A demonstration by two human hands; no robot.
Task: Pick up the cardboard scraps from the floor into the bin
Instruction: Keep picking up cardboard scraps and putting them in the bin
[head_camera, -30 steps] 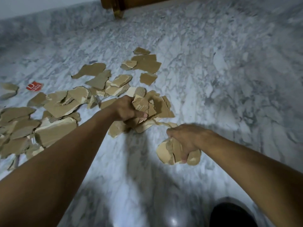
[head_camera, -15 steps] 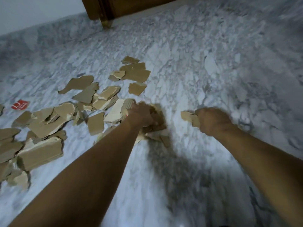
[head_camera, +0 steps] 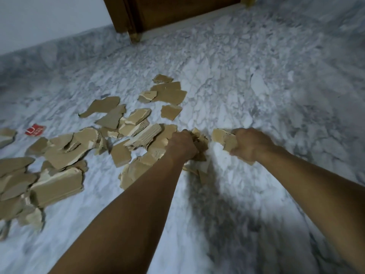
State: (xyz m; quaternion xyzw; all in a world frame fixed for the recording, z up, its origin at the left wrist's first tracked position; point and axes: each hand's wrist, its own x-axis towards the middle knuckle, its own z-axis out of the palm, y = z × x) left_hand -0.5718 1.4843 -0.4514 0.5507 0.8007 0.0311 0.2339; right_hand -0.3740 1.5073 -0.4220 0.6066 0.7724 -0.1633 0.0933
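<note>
Left hand (head_camera: 182, 144) gripping cardboard scraps (head_camera: 201, 143), right hand (head_camera: 247, 144) clutching more

Moved forward: right hand (head_camera: 249, 144), scraps (head_camera: 223, 138) gripped, beside left hand (head_camera: 183, 145).

White marble floor (head_camera: 237, 95), veined and mottled in grey, turning to a darker grey band along its far edge. Tan-brown cardboard scraps (head_camera: 110, 103) spread over the floor's left half. Their torn edges show pale cream, and a few faces carry fine corrugated ridges. Near the floor's left edge lies a small red paper scrap (head_camera: 35, 129) with white markings. At the far edge stands dark brown woodwork (head_camera: 167, 10) with a brass-yellow foot (head_camera: 134, 37), beside a pale grey-white wall (head_camera: 49, 18).
</note>
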